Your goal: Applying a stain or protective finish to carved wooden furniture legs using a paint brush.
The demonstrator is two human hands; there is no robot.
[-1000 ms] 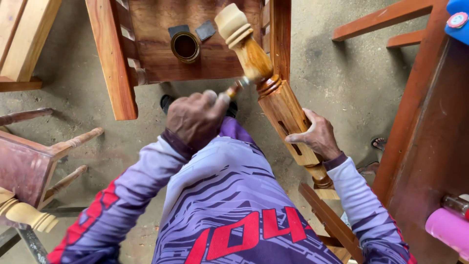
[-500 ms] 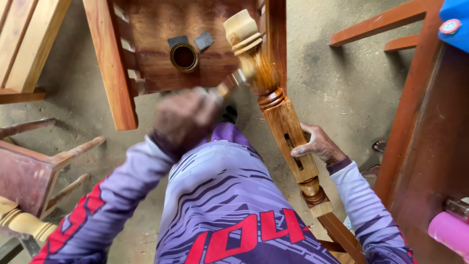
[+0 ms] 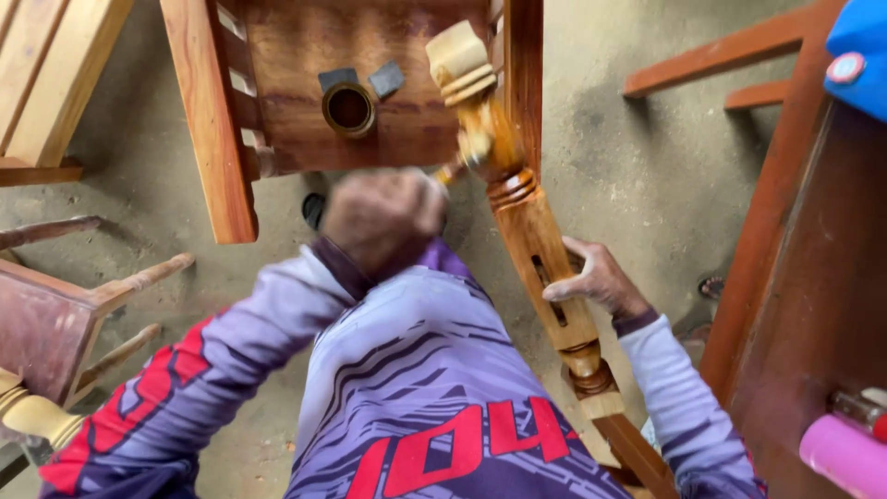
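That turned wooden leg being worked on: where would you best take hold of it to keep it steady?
Grip the turned wooden leg on its square, slotted middle section, coming from its right side, where the right hand holds it. The flat faces there probably resist twisting better than the rounded, wet-looking upper part, and this leaves that end free for the left hand.

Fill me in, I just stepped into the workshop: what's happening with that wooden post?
A person in a purple patterned shirt is coating a turned wooden post. The right hand steadies it at its square middle section. The left hand, blurred, has its grip on what looks like a brush handle, working the rounded part near the pale, unfinished top. A small round tin sits on a reddish wooden piece ahead.
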